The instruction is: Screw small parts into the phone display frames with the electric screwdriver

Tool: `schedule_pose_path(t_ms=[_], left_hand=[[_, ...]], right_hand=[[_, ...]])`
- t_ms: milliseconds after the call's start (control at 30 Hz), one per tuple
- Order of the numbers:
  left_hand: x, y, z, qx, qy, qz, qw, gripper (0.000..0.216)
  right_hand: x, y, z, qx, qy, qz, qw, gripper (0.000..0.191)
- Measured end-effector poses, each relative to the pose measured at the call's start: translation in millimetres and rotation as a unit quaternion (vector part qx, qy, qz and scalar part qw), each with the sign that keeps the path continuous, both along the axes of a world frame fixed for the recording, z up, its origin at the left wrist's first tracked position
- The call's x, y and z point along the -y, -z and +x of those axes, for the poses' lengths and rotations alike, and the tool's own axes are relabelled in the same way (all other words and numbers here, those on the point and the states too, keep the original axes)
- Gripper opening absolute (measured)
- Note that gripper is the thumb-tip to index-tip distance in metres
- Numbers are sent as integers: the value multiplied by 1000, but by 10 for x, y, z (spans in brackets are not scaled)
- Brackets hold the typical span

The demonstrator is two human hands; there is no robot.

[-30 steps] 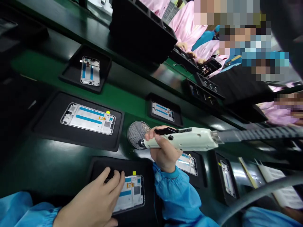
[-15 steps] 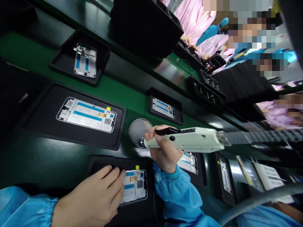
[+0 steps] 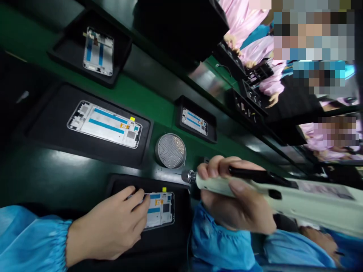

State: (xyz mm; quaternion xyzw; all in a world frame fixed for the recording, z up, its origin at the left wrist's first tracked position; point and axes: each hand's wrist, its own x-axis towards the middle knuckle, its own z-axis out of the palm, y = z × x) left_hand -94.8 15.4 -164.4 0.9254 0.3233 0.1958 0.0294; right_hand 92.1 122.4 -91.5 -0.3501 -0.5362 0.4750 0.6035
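Note:
My left hand (image 3: 110,223) lies over the left end of a phone frame (image 3: 160,209), fingers curled at its upper edge and thumb hidden. The silver frame bears blue strips and a yellow tab and sits in a black tray (image 3: 170,240) nearest me. My right hand (image 3: 235,196) is wrapped around a pale green electric screwdriver (image 3: 309,200) with a black lever. The screwdriver's metal tip (image 3: 188,176) points left, above the tray's upper right corner. Just beyond the tip stands a round perforated screw dish (image 3: 170,151), with small screws gathered at its upper right.
Another phone frame (image 3: 104,124) lies in a black tray at left. Smaller trays farther back hold a phone frame (image 3: 99,51) and another phone frame (image 3: 194,121). A person's pink sleeves (image 3: 244,17) show across the bench, and a blue-sleeved person's hand (image 3: 320,241) at lower right.
My right hand has drawn the screwdriver away from the screw dish, toward me and right. My left hand stays on the phone frame. The view has shifted slightly.

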Motion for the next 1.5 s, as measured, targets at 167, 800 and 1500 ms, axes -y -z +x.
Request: schedule_pose_path(t_ms=[167,800,1500], left_hand=[[12,17,5,1,4,4,1000,40],[15,-6,24,-14,24,-22,999,44],[6,-46,51,14,-9,-30,999,31]], right_hand=[[378,-29,-57,57,-103,-65,991,24],[499,65,-133,105,-143,-101,979,25],[507,102,-120,132,-149,-115,973,15]])
